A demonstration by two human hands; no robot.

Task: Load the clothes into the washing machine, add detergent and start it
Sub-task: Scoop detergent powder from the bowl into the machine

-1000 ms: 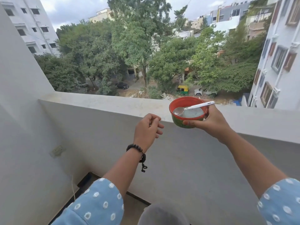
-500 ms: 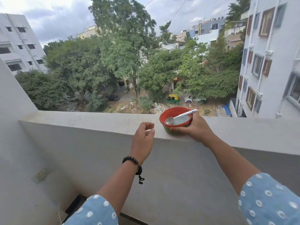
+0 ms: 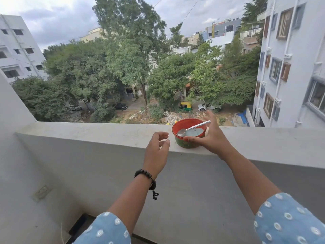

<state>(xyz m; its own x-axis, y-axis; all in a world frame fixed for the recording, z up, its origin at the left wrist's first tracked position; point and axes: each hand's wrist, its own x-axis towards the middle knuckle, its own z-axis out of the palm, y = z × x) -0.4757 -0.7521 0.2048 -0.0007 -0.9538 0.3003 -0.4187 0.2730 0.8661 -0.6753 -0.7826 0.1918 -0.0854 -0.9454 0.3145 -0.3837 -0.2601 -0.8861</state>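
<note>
Head view: a balcony, looking out over trees and buildings.
Writing: none legible on anything.
Bowl (image 3: 189, 136): red inside, green outside, standing on the parapet ledge (image 3: 105, 136); pale blue-white detergent and a spoon (image 3: 192, 128) inside, handle pointing to 2 o'clock.
Right hand (image 3: 210, 138): at the bowl's 3 o'clock, fingers spread, thumb touching the near rim.
Left hand (image 3: 156, 154): at the bowl's 8 o'clock, apart from it, fingers loosely curled, holding nothing; beaded bracelet (image 3: 146, 176) on the wrist.

Left hand (image 3: 155, 152) loosely curled, right hand (image 3: 210, 138) spread open, both arms outstretched.

Bowl (image 3: 189, 136) on ledge (image 3: 98, 132) — right hand (image 3: 210, 138) beside it.
</note>
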